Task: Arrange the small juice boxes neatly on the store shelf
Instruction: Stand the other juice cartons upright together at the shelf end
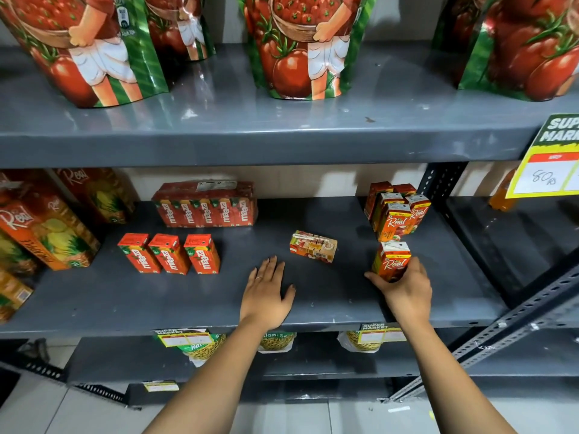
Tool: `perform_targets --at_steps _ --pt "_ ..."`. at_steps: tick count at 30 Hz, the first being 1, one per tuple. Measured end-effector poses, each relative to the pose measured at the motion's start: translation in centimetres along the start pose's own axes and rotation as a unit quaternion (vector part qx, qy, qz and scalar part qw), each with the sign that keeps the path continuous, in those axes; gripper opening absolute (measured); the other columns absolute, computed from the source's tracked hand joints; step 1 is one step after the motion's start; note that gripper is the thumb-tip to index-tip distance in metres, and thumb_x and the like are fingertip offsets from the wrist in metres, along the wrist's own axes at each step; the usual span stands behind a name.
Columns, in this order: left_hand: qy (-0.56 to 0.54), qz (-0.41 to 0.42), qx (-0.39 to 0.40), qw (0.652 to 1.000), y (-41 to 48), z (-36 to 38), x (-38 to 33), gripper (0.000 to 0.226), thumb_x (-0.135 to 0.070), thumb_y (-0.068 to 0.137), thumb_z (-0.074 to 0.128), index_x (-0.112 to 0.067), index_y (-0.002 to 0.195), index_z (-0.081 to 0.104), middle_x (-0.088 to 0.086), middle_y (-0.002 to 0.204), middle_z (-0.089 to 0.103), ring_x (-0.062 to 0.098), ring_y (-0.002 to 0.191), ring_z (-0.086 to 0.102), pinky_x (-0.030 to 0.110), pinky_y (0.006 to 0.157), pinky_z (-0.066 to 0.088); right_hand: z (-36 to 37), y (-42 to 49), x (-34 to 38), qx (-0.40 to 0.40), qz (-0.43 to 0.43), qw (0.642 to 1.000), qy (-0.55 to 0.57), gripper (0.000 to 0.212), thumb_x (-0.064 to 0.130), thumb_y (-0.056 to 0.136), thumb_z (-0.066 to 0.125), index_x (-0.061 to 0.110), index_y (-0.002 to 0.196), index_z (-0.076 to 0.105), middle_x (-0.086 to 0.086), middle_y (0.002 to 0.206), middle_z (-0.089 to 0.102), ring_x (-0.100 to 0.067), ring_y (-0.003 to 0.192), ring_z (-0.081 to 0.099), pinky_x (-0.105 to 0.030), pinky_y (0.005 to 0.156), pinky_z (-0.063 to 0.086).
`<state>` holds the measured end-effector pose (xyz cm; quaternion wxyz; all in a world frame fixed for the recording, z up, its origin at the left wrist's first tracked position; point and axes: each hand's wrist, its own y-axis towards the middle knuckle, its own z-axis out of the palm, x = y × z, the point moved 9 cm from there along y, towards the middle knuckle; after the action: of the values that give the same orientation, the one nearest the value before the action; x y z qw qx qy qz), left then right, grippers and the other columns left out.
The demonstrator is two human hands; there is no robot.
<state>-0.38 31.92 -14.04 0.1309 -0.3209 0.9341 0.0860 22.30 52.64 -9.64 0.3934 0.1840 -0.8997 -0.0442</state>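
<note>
On the grey middle shelf [313,311], my right hand [405,291] grips a small upright Real juice box [391,260] at the right. Just behind it stands a cluster of small Real juice boxes [396,211]. One small juice box [313,246] lies on its side in the middle of the shelf. My left hand [266,292] rests flat on the shelf with fingers apart, just in front of the fallen box and not touching it. Three small Maaza boxes [170,252] stand in a row at the left, with a wrapped Maaza multipack [206,204] behind them.
Large Real cartons [47,227] stand at the left end. Big tomato pouches [294,45] fill the shelf above. A yellow price sign [551,158] hangs at the upper right beside a perforated metal upright [438,183]. Snack packets [275,341] sit on the shelf below.
</note>
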Motion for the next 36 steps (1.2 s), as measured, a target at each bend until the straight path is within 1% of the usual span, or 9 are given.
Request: perform_targets --at_steps 5,8,13,16,20,27,32,34,36 --pt "0.000 0.000 0.000 1.000 -0.1 0.1 0.1 0.064 -0.050 0.096 0.030 -0.018 0.151 0.018 0.002 0.163 0.009 0.016 0.148 0.002 0.032 0.118 -0.003 0.5 0.0 -0.2 0.062 0.010 0.997 0.045 0.090 0.061 0.049 0.083 0.024 0.116 0.036 -0.005 0.112 0.051 -0.033 0.113 0.053 -0.041 0.082 0.048" --pt "-0.001 0.000 0.001 1.000 -0.1 0.2 0.1 0.065 -0.051 0.096 0.029 -0.018 0.151 0.017 0.002 0.163 0.009 0.016 0.148 0.002 0.032 0.119 -0.003 -2.6 -0.7 1.4 -0.026 -0.051 0.996 0.062 0.119 0.070 0.052 0.077 0.023 0.145 0.019 -0.011 0.126 0.046 -0.027 0.120 0.043 -0.041 0.097 0.041" --pt "-0.004 -0.001 -0.004 1.000 0.0 0.1 0.1 0.065 -0.051 0.096 0.029 -0.019 0.150 0.020 0.002 0.162 0.011 0.017 0.148 0.004 0.032 0.118 -0.003 -5.9 -2.3 10.4 -0.183 -0.304 0.933 0.055 0.056 0.038 0.084 0.066 0.005 0.125 0.048 -0.016 0.114 0.056 -0.028 0.106 0.049 -0.037 0.092 0.040" --pt "-0.010 -0.003 -0.004 1.000 -0.1 0.0 0.0 0.064 -0.051 0.096 0.031 -0.019 0.150 0.020 0.002 0.162 0.011 0.017 0.148 0.004 0.032 0.119 -0.003 -0.9 -1.4 14.9 -0.039 -0.336 0.941 0.011 0.035 0.027 0.087 0.055 0.012 0.120 0.055 -0.009 0.107 0.063 -0.027 0.102 0.057 -0.038 0.089 0.046" --pt "-0.015 -0.005 -0.002 1.000 -0.3 -0.2 0.0 0.065 -0.050 0.095 0.032 -0.019 0.150 0.020 0.002 0.162 0.011 0.016 0.148 0.003 0.032 0.120 -0.002 9.0 -0.8 15.4 0.180 -0.295 0.931 -0.120 0.063 0.028 0.087 0.058 0.008 0.143 0.037 -0.014 0.139 0.050 -0.031 0.129 0.044 -0.040 0.108 0.034" --pt "-0.022 -0.006 -0.002 1.000 -0.3 -0.4 0.0 0.065 -0.051 0.095 0.033 -0.019 0.151 0.019 0.001 0.162 0.010 0.015 0.148 0.003 0.031 0.120 -0.003 13.2 0.5 15.5 0.239 -0.249 0.923 -0.169 0.052 0.022 0.084 0.063 0.011 0.132 0.048 -0.012 0.129 0.057 -0.029 0.116 0.055 -0.035 0.094 0.043" --pt "-0.023 -0.003 -0.004 1.000 -0.2 -0.2 0.2 0.065 -0.052 0.095 0.031 -0.019 0.151 0.019 0.001 0.162 0.010 0.015 0.148 0.003 0.031 0.120 -0.004 4.9 1.5 17.8 0.155 -0.200 0.960 0.119 0.043 0.014 0.072 0.074 0.016 0.111 0.057 0.004 0.097 0.065 -0.012 0.086 0.064 -0.019 0.077 0.051" --pt "-0.017 -0.002 -0.006 1.000 -0.1 -0.2 0.1 0.066 -0.052 0.095 0.030 -0.019 0.151 0.019 0.001 0.162 0.010 0.015 0.148 0.003 0.031 0.120 -0.004 -1.2 2.9 16.8 0.040 -0.185 0.963 0.192 0.047 0.007 0.062 0.079 0.009 0.104 0.057 0.005 0.087 0.063 -0.009 0.070 0.060 -0.013 0.065 0.046" --pt "-0.017 -0.004 -0.007 1.000 -0.1 -0.1 0.1 0.066 -0.052 0.095 0.030 -0.019 0.151 0.019 0.001 0.162 0.010 0.016 0.148 0.003 0.031 0.120 -0.003 -6.9 4.4 13.8 -0.079 -0.139 0.965 0.209 0.041 0.007 0.062 0.077 0.002 0.098 0.058 -0.004 0.087 0.066 -0.018 0.071 0.062 -0.025 0.064 0.049"
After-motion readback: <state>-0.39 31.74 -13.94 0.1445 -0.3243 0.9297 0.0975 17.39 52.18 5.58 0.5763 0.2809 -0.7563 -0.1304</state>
